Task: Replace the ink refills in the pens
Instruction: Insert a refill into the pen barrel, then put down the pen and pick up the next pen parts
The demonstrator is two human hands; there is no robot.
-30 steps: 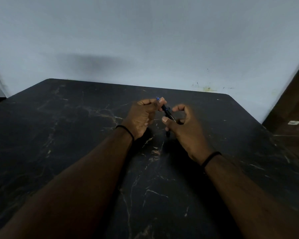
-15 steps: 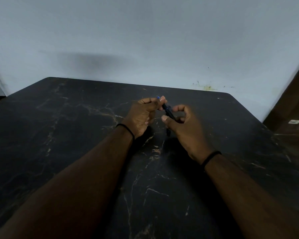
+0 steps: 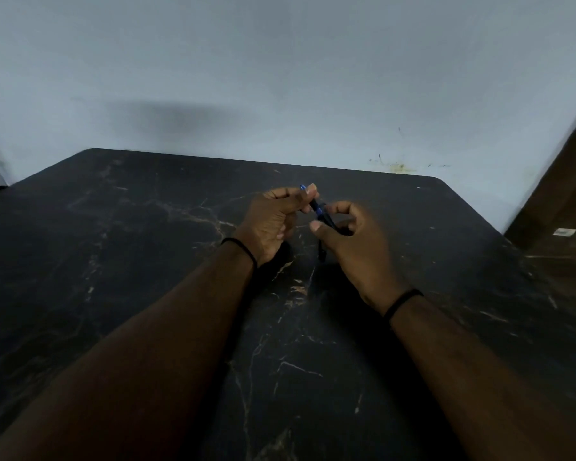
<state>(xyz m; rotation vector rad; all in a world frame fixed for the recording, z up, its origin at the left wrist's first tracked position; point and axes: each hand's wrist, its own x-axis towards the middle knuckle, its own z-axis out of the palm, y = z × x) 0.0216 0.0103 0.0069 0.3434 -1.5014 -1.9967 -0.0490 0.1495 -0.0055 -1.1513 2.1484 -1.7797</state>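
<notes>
A dark pen [image 3: 320, 211] with a blue end is held between both hands above the middle of the black marble table [image 3: 113, 261]. My left hand [image 3: 273, 221] pinches its upper end, where the blue tip pokes out past the fingertips. My right hand [image 3: 353, 247] grips the lower part of the barrel between thumb and fingers. A short dark piece hangs below the right thumb; whether it belongs to the pen I cannot tell. The lower barrel is hidden in the right hand.
A pale wall [image 3: 280, 78] rises behind the table's far edge. A brown wooden surface [image 3: 566, 201] stands at the right, with a small white tag on it. Each wrist carries a black band.
The two hands have stayed together on the pen. The right fingers have shifted slightly on the barrel, with a little blur.
</notes>
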